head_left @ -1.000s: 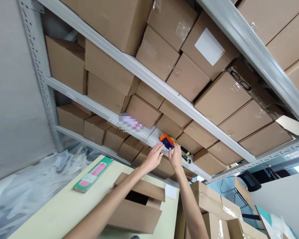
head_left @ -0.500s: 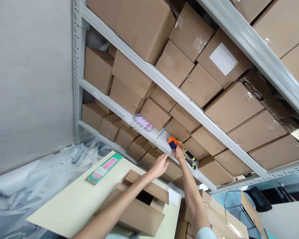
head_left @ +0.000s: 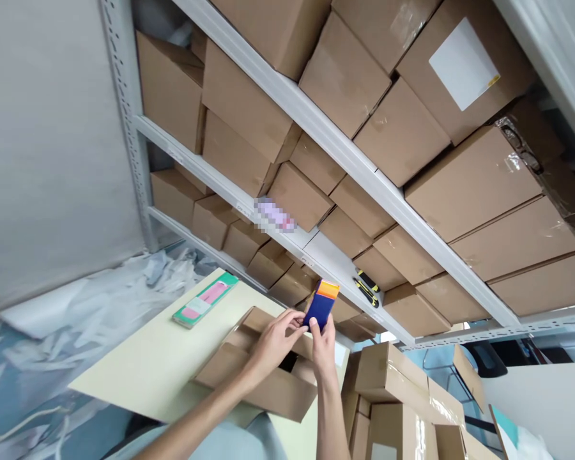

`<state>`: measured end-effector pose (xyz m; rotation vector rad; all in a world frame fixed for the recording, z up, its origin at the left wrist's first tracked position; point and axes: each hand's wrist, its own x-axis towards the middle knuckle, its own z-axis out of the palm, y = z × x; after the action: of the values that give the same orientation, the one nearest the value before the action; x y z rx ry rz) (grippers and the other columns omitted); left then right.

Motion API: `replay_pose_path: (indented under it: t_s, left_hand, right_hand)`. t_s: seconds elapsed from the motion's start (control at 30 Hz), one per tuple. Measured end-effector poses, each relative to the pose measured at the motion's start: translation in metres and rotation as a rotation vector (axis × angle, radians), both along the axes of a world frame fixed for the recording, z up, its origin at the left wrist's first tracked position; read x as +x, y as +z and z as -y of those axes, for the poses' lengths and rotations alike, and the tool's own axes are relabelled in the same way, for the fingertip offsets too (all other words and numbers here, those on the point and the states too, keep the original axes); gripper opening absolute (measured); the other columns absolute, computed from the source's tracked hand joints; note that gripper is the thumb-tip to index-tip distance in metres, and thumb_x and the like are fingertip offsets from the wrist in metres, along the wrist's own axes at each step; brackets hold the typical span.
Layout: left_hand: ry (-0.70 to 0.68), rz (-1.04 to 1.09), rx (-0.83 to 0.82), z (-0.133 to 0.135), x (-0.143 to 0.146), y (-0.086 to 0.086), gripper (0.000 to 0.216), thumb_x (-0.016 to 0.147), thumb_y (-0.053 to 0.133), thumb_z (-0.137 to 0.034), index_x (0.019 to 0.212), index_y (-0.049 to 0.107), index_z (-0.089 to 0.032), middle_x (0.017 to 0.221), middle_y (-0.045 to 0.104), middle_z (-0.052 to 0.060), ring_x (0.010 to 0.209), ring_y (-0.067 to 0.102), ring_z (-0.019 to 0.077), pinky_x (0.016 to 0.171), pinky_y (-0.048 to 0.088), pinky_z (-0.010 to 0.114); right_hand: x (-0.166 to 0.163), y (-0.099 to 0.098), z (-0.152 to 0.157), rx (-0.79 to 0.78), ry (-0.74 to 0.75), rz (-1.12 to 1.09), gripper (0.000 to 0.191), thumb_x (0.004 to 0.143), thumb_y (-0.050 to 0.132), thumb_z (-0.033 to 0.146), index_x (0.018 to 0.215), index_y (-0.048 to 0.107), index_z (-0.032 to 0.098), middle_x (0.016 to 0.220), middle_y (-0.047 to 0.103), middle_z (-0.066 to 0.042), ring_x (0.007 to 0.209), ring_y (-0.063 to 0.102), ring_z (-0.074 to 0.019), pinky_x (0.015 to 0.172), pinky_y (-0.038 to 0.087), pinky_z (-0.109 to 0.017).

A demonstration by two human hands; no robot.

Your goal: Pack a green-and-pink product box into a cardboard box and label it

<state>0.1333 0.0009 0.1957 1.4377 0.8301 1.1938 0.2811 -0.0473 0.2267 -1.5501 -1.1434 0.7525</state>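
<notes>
— What fills the view, biggest first?

— A metal shelf rack (head_left: 345, 160) packed with closed cardboard boxes (head_left: 469, 182), tier on tier. Below it a pale surface (head_left: 148, 364) carries an open box (head_left: 263, 377) with its flaps up; what lies inside is dark and I cannot tell. More boxes (head_left: 402, 383) are stacked to the right of it.

— Anything smaller lying about?

— A green and pink flat packet (head_left: 205, 300) on the far part of the surface, well apart from the open box, and a yellow and black knife (head_left: 367, 289) on the shelf ledge.

— And the hands?

— Both arms reach forward above the open box. The right hand (head_left: 323, 342) has its grip clenched around the bottom of a blue and orange tape dispenser (head_left: 322, 305), holding it upright. The left hand (head_left: 273, 338) pinches the dispenser's lower left edge with its fingertips.
</notes>
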Motion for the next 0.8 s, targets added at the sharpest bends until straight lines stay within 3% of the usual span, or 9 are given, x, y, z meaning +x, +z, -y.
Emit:
replay_pose_path:
  t_s: [0.2,0.33,0.53,0.6,0.7,0.8]
  left_hand:
    - [-0.069,-0.007,0.003,0.017,-0.023,0.014,0.017,0.101,0.067,-0.038,0.106,0.077,-0.025,0.109,0.082,0.005,0.094,0.078,0.0215,0.089,0.066,0.033]
    - [-0.108,-0.016,0.028,0.028,-0.033,0.018,0.02,0.103,0.064,-0.039,0.11,0.077,-0.026,0.11,0.081,0.005,0.094,0.077,0.0215,0.089,0.065,0.032]
    - [0.003,-0.136,0.164,0.034,-0.057,0.019,0.019,0.105,0.065,-0.039,0.1,0.077,-0.026,0.098,0.08,0.005,0.092,0.075,0.0225,0.088,0.064,0.033]
    - [0.08,-0.19,0.238,0.031,-0.073,0.032,0.021,0.106,0.066,-0.042,0.1,0.078,-0.025,0.098,0.081,0.006,0.095,0.075,0.0237,0.091,0.064,0.036]
    - [0.275,-0.201,0.262,0.023,-0.098,0.061,0.027,0.108,0.065,-0.041,0.125,0.076,-0.023,0.119,0.08,0.009,0.11,0.075,0.0248,0.101,0.063,0.038]
    - [0.324,-0.187,0.332,0.013,-0.116,0.087,0.033,0.109,0.063,-0.039,0.136,0.072,-0.023,0.126,0.078,0.009,0.119,0.073,0.0259,0.112,0.06,0.043]
  right_hand:
    - [-0.015,0.02,0.024,-0.003,0.067,0.001,0.053,0.103,0.072,0.064,0.135,0.073,0.021,0.131,0.081,-0.012,0.124,0.076,-0.0293,0.113,0.06,-0.043]
    - [-0.02,0.022,0.028,-0.075,0.008,0.017,0.054,0.102,0.07,0.071,0.115,0.077,0.019,0.111,0.084,-0.01,0.105,0.079,-0.0288,0.097,0.065,-0.04]
    - [-0.036,0.023,0.028,-0.043,0.068,0.017,0.049,0.099,0.077,0.067,0.109,0.076,0.02,0.1,0.082,-0.007,0.092,0.075,-0.0248,0.089,0.065,-0.036]
    - [-0.04,0.033,0.027,-0.013,0.104,0.049,0.046,0.099,0.078,0.064,0.113,0.076,0.02,0.103,0.082,-0.007,0.094,0.076,-0.0246,0.091,0.065,-0.036]
    - [-0.041,0.054,0.025,-0.012,0.194,0.125,0.045,0.101,0.079,0.058,0.126,0.075,0.02,0.113,0.084,-0.009,0.101,0.078,-0.0253,0.095,0.065,-0.036]
    - [-0.038,0.075,0.025,-0.05,0.306,0.208,0.047,0.104,0.078,0.053,0.138,0.072,0.022,0.121,0.084,-0.009,0.107,0.079,-0.0261,0.098,0.065,-0.036]
